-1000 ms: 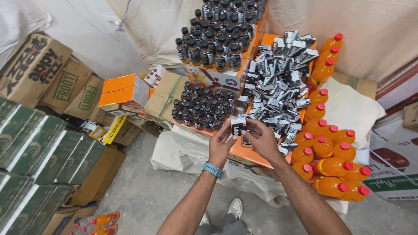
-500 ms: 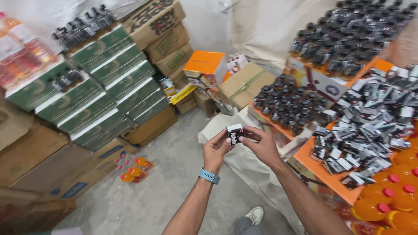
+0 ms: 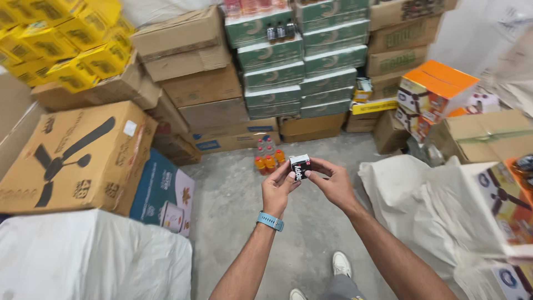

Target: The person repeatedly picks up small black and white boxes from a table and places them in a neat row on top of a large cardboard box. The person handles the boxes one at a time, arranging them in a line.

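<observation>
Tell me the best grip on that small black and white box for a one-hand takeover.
Probably pinch the small box across its two narrow side faces, coming from above. It sits upright between the left hand and right hand, whose fingertips already press those sides. The top is bare; the flat parallel sides suit a pinch.

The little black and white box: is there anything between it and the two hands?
No, nothing visible. The little black and white box is pinched directly between the fingertips of the left hand and the right hand, held in the air above the grey floor.
</observation>
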